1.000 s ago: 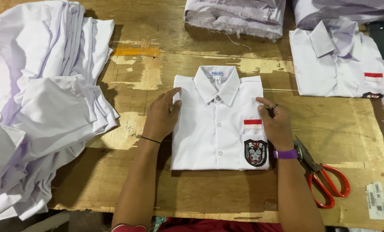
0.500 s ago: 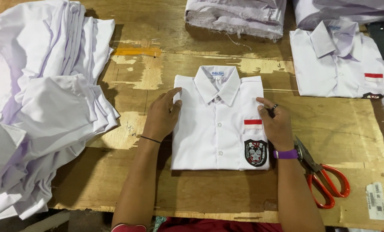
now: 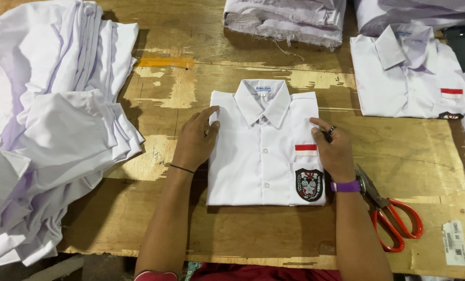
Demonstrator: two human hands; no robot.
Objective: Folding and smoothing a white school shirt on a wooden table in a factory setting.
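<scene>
You look down on a worn plywood table [image 3: 154,93], its veneer peeling in pale patches at upper centre. Light falls evenly from above. A dark strip of floor [image 3: 14,268] shows at lower left.

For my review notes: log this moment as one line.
left hand: flat on folded white shirt, left edge | right hand: on right edge | red-handled scissors: on wooden table, beside right wrist

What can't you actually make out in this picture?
- Head view: the left hand and right hand cover both side edges of the folded white shirt.
- The right forearm hides the scissors' blade tips.
- The frame's left edge cuts off the heap of unfolded shirts.
</scene>
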